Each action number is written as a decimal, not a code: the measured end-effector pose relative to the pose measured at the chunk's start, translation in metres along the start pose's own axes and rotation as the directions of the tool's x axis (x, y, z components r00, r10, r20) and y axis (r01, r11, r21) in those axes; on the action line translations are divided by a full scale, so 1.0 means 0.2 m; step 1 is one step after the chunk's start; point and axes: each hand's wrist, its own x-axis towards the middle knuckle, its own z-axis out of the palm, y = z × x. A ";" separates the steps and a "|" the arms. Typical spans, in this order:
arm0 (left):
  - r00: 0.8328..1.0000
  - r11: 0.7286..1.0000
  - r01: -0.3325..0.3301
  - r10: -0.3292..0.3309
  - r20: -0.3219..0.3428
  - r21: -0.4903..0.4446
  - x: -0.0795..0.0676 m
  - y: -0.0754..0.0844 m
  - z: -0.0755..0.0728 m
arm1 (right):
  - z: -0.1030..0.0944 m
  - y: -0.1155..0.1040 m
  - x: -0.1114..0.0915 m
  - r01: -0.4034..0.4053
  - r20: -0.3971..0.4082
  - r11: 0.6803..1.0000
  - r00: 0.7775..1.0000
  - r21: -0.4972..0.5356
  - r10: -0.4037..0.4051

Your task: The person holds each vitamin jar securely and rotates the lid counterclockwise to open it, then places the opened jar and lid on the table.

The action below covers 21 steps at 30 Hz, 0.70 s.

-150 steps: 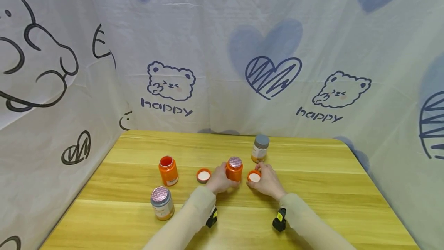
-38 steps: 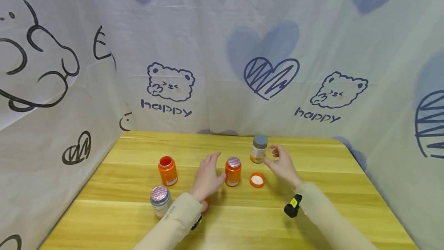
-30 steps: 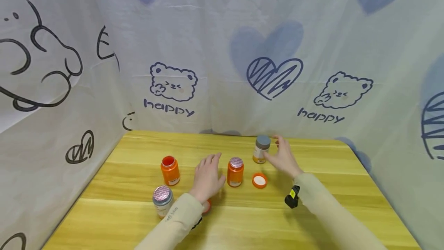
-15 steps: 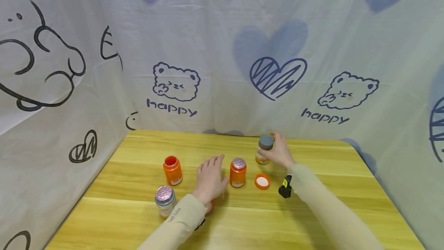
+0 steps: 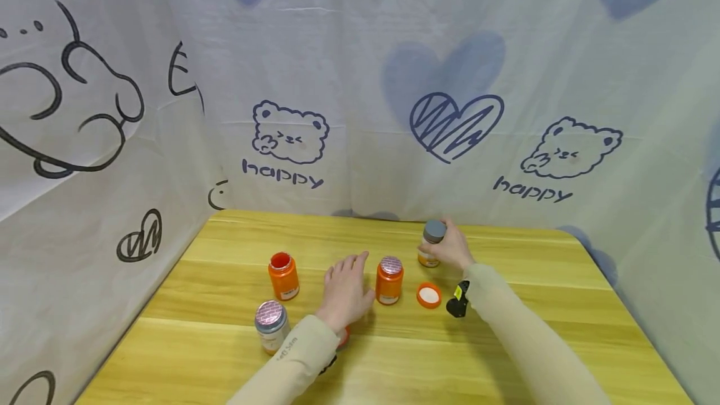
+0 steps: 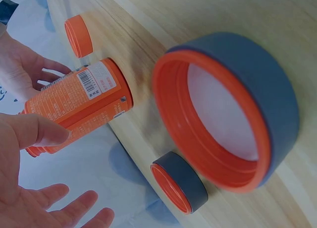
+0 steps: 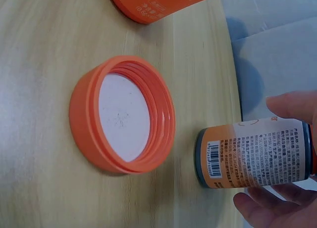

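My left hand [image 5: 344, 292] hovers with relaxed, spread fingers, holding nothing. Just right of it stands an orange jar [image 5: 389, 285] with a pink foil seal; in the left wrist view the thumb overlaps its label. My right hand [image 5: 453, 247] grips a small white-and-orange jar [image 7: 257, 151] with a grey lid [image 5: 434, 230], upright at the back of the table. Thumb and fingers lie on opposite sides of it. Between the jars and my right wrist an orange lid [image 7: 124, 114] lies with its white liner up.
An open orange jar [image 5: 284, 280] and a foil-sealed grey-rimmed jar [image 5: 271, 329] stand on the left of the wooden table [image 5: 405, 367]. A large grey lid [image 6: 257, 89] and a smaller one [image 6: 181, 183] lie near my left arm. A printed curtain [image 5: 365, 80] hangs behind.
My right hand has left the orange lid, moved back and closed around the grey-lidded jar. My left hand has let go of the orange jar and drawn slightly left. A grey lid has shifted nearer.
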 end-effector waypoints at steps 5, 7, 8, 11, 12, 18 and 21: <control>1.000 1.000 0.008 -0.008 0.006 -0.004 0.00 0.01 0.00 | 0.00 -0.01 -0.01 -0.008 -0.011 1.000 1.000 -0.007 0.008; 1.000 1.000 0.011 -0.011 0.007 -0.005 0.00 0.01 0.00 | 0.00 -0.02 -0.01 -0.009 -0.015 1.000 1.000 -0.011 0.009; 1.000 1.000 0.010 -0.010 0.005 -0.005 0.00 0.01 0.00 | 0.00 -0.02 -0.01 -0.012 -0.018 1.000 1.000 -0.011 0.011; 1.000 1.000 0.013 -0.013 0.005 -0.008 0.00 0.01 0.00 | 0.00 -0.03 -0.02 -0.008 -0.025 1.000 1.000 -0.017 0.007; 1.000 1.000 0.011 -0.011 0.003 -0.009 0.00 0.01 0.01 | 0.01 -0.04 -0.02 -0.003 -0.033 1.000 0.999 -0.023 0.002; 1.000 1.000 0.010 -0.010 -0.004 -0.011 0.00 0.01 0.01 | 0.00 -0.03 -0.03 -0.017 -0.031 1.000 0.999 -0.004 0.017; 1.000 1.000 0.015 -0.015 -0.003 -0.019 0.00 0.01 0.00 | 0.00 -0.02 -0.03 -0.031 -0.019 0.999 0.999 0.011 0.032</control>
